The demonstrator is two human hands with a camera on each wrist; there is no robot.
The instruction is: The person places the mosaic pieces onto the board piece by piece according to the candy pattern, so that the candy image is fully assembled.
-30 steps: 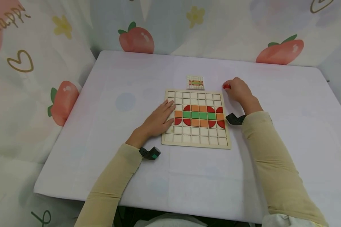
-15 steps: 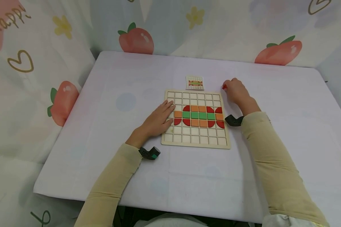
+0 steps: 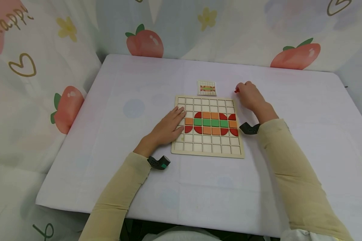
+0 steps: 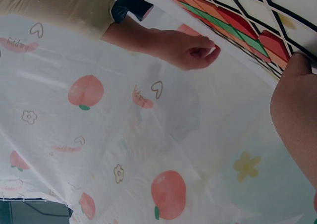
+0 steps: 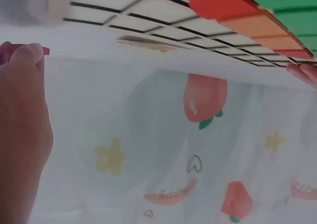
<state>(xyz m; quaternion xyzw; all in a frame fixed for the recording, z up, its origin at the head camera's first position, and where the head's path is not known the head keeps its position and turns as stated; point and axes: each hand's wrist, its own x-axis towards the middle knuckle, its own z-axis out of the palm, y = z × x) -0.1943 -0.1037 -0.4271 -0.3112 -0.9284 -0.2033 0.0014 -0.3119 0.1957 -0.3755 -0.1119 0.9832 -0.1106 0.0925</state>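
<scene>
Right hand pinches one red piece beyond the board's far right corner; left hand lies flat on the board.

I count one wooden grid board (image 3: 208, 152) on the table (image 3: 138, 87), one small pattern card (image 3: 206, 87) just past its far edge, and one loose red piece (image 3: 236, 90). On the board I see four green squares in a row, orange squares above, below and at both ends, and red curved pieces at the corners. My right hand (image 3: 251, 95) has its fingertips clamped on the red piece, near the board's far right corner; my left hand (image 3: 168, 126) rests with straight fingers on the board's left columns. Since a second ago the right hand has drawn slightly toward the card; the left has stayed put. The red piece is mostly hidden by fingers, its shape unclear.
</scene>
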